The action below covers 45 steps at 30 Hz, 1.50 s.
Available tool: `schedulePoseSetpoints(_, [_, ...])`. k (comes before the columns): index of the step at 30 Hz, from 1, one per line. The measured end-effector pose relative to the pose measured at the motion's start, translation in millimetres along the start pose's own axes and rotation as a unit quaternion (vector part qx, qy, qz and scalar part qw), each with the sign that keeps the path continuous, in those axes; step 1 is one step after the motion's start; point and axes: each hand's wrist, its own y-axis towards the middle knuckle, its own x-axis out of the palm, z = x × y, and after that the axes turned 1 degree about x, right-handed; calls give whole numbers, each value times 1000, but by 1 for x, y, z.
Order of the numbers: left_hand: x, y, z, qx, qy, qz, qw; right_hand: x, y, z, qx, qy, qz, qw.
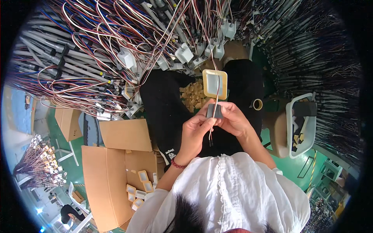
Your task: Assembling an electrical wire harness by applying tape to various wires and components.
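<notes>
A small dark grey rectangular pad (210, 111) is held between both my hands, with a thin bundle of wires (216, 101) running lengthwise over it. My left hand (197, 130) pinches the pad's lower edge and the wires, thumb on top. From the other side, my right hand (234, 119) grips the pad with its thumb on the upper face; its other fingers are mostly hidden beneath. Just beyond the hands hangs a white square housing (213, 84) with a yellowish rim, and the wires pass across its hollow face. Dark wire ends (210, 142) dangle below my left thumb.
Dense bundles of cables and wires (97, 35) with white housings fill the far side. An opened cardboard box (103, 182) at left holds several yellow-rimmed housings (143, 176). Yellowish scraps (193, 95) lie between my legs. A white bin (289, 128) and a tape roll (257, 104) are at right.
</notes>
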Motion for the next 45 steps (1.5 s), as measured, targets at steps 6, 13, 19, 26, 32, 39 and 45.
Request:
schedulePoseSetpoints(6, [3,3,-3,83,103,1,991,7,-3,-5,-19,-104,65,992])
schedulePoseSetpoints(13, [5,0,1,135,233,20,963,17,0,-1,-61,-128,77,987])
schedulePoseSetpoints(19, [-50,30,49,265,297,13,917,22,-6,1,22,40,-6,999])
schedulePoseSetpoints(26, [-36,109,23,26,-171,-255,951,40,-11,8,59,77,64,993])
schedulePoseSetpoints(32, [-13,74,1,197,272,-86,938,30,-25,11,-116,-285,270,913])
schedulePoseSetpoints(39, [-20,34,-4,165,221,-90,957,47,-14,15,-186,-451,166,857])
schedulePoseSetpoints(45, [-30,9,26,132,243,-139,951,61,-30,-50,-166,-525,185,814])
